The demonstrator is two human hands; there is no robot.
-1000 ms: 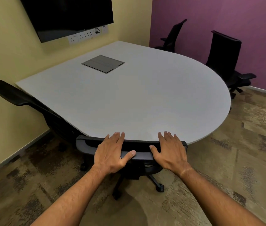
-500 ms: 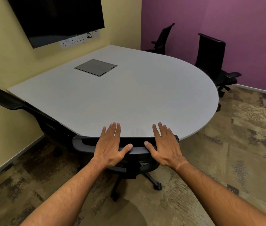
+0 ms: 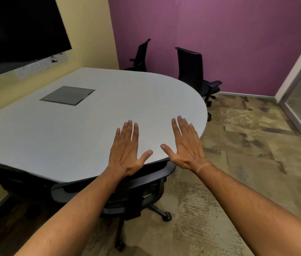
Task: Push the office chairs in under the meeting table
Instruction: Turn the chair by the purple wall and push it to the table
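A second ago my palms lay on the near chair's point(image 3: 138, 183) backrest; now my left hand point(image 3: 125, 152) and right hand point(image 3: 186, 147) hang over the meeting table point(image 3: 72, 135), fingers straight and spread, holding nothing. That chair sits tucked under the table's near edge. Beyond the table, two office chairs point(image 3: 192, 71) stand against the purple wall point(image 3: 220, 34). A grey hatch point(image 3: 67, 95) is set into the tabletop.

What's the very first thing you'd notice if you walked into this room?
Two bare hands, left hand and right hand, spread flat above the big pale grey rounded meeting table. A black office chair sits tucked under its near edge. Two more black chairs stand by the purple wall.
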